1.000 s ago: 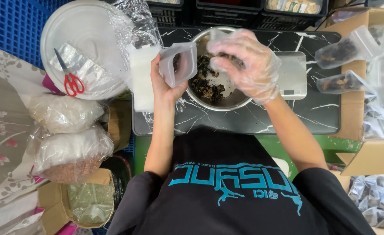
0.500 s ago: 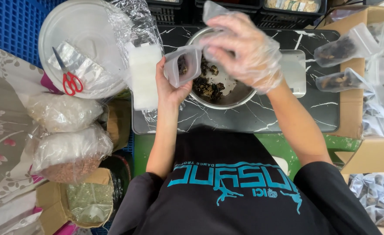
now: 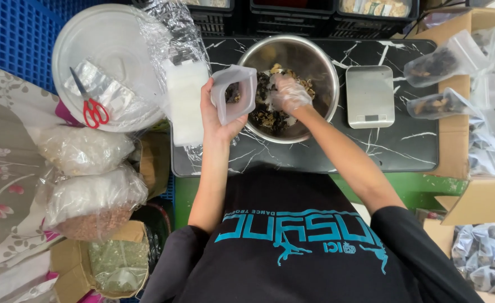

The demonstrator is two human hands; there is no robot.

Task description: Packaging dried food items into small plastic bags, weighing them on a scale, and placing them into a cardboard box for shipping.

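Left hand (image 3: 218,115), upper centre of the frame: its grip is closing around a clear plastic pouch (image 3: 234,92), holding it upright with the mouth gaping, just left of the bowl's rim.

Right hand (image 3: 290,95), in a thin clear glove: it is reaching into the steel mixing bowl (image 3: 314,59), fingers curled down into the dried dark and tan mix (image 3: 270,118); whether the grip is holding any of it cannot be told.

The bowl is sitting on a black marble-patterned table (image 3: 393,151). A small silver kitchen scale (image 3: 369,95) is lying just right of the bowl.

Filled clear pouches (image 3: 435,64) are resting at the upper right, against a cardboard box (image 3: 455,140).

Red-handled scissors (image 3: 93,109) are lying on a round white lid (image 3: 90,45) at the upper left.

Two bulging bags of dry goods (image 3: 87,193) are sitting at the left edge.
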